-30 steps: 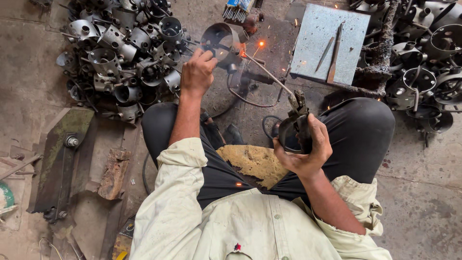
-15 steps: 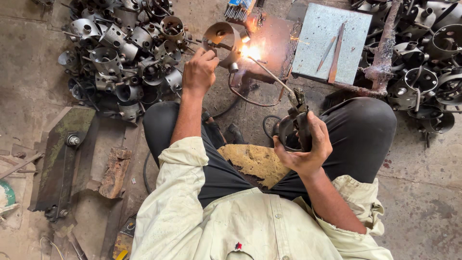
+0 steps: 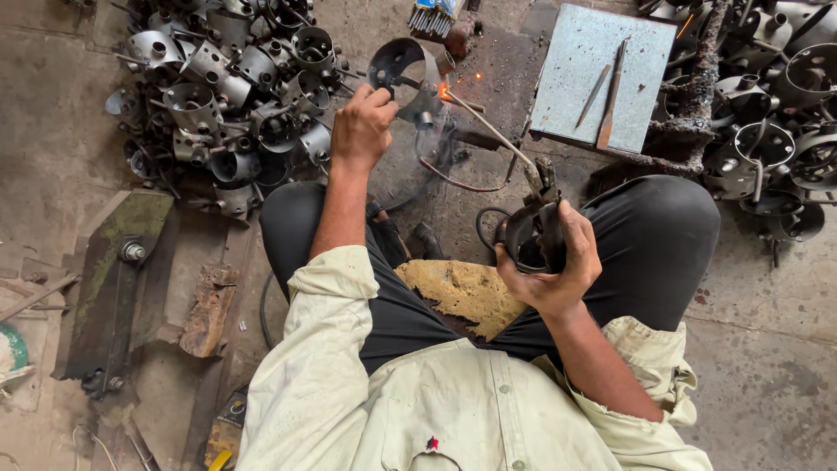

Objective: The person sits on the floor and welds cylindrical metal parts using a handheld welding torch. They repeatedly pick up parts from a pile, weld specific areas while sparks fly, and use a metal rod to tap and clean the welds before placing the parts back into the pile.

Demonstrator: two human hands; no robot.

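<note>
The big bright flash from a moment ago has shrunk to a small orange glow at the top middle. My left hand [image 3: 362, 126] grips the round metal ring [image 3: 403, 80] there. My right hand [image 3: 549, 262] is clenched around the welding holder [image 3: 532, 231]; its thin rod [image 3: 484, 126] reaches up to the ring. Sparks could burn my bare fingers because they sit so close.
</note>
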